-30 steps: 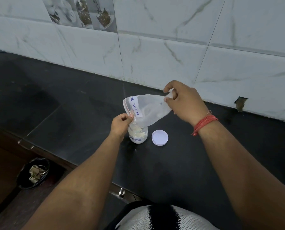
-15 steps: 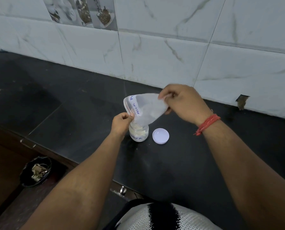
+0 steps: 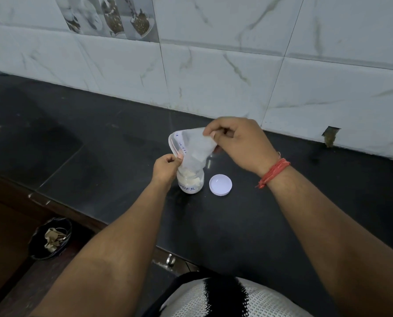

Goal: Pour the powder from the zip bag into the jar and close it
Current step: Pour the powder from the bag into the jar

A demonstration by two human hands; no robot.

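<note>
The right hand [image 3: 236, 145] is now lifting the zip bag's [image 3: 195, 148] bottom higher while the left hand [image 3: 165, 167] is pinching its mouth over the jar [image 3: 190, 180], so the last powder is falling in.

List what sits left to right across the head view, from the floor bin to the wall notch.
Black floor bin with crumpled paper → left hand → clear glass jar of white powder → round white plastic lid → red thread wristband → dark notch in the tiled wall.
</note>
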